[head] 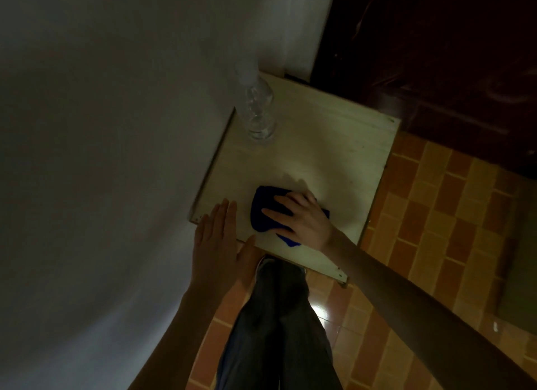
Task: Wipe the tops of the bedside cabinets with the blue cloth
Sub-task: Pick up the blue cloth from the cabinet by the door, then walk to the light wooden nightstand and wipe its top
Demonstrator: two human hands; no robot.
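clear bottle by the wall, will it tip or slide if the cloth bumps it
The clear bottle looks see-through and mostly empty, so probably light and easy to shove. It stands tall and narrow on the cabinet top, so a bump from the blue cloth would likely tip it; once down, it may roll.

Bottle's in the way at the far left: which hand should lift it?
Left, probably. The left hand is flat and free on the same side as the bottle; the right hand presses the blue cloth.
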